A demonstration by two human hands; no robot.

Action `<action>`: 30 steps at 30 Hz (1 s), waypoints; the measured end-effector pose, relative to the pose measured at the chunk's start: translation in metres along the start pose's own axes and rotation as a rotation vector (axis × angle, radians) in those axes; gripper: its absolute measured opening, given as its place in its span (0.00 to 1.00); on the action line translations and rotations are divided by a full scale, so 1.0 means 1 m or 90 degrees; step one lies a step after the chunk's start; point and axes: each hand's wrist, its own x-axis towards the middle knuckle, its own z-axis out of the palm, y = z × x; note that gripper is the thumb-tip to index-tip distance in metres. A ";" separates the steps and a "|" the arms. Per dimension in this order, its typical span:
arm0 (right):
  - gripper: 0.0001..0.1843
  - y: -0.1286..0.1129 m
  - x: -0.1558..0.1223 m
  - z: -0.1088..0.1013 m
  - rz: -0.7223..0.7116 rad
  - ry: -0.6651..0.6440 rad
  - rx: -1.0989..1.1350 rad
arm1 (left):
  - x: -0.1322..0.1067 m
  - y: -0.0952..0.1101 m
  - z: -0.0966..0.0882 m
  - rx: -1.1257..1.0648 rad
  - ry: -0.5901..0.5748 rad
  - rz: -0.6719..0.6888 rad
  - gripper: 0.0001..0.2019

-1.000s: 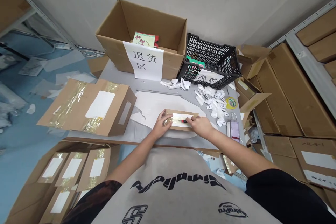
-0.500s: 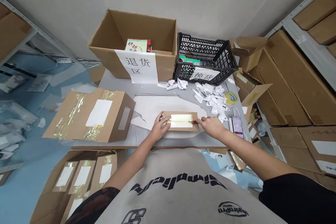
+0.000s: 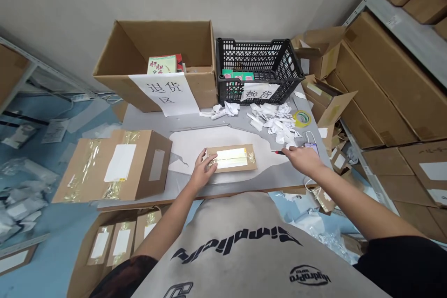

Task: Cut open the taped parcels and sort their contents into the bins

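My left hand (image 3: pixel 204 171) rests open, palm down, on the near left corner of a small cardboard parcel (image 3: pixel 230 158). That parcel has a glossy white label under clear and gold tape, and it lies on a white paper sheet (image 3: pixel 185 145). My right hand (image 3: pixel 303 158) is to the right of the parcel and clear of it. A small red-handled cutter (image 3: pixel 278 152) juts left from its fingertips and seems pinched there. A phone (image 3: pixel 310 148) lies just beyond those fingers.
A large open carton (image 3: pixel 206 88) with a sign and a black plastic crate (image 3: pixel 258 58) stand at the table's back. Torn paper scraps (image 3: pixel 272 121) and a tape roll (image 3: pixel 302 118) lie nearby. A taped carton (image 3: pixel 118 167) sits left; cartons fill the shelves right.
My right hand has moved right, away from the parcel, with the red cutter at its fingertips. My left hand stays on the parcel, and the whole view has shifted slightly.
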 end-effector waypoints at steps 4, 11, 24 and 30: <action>0.21 0.013 -0.003 0.032 0.029 0.035 0.323 | 0.005 0.016 -0.010 0.129 0.008 0.036 0.16; 0.30 -0.046 0.014 0.081 0.018 -0.047 1.051 | 0.046 0.078 0.007 0.323 -0.134 0.150 0.25; 0.28 -0.039 0.028 0.094 0.004 -0.119 1.198 | 0.087 0.126 0.069 0.354 -0.273 0.143 0.54; 0.28 -0.032 0.035 0.089 -0.005 -0.150 1.147 | 0.082 0.128 0.072 0.352 -0.275 0.132 0.53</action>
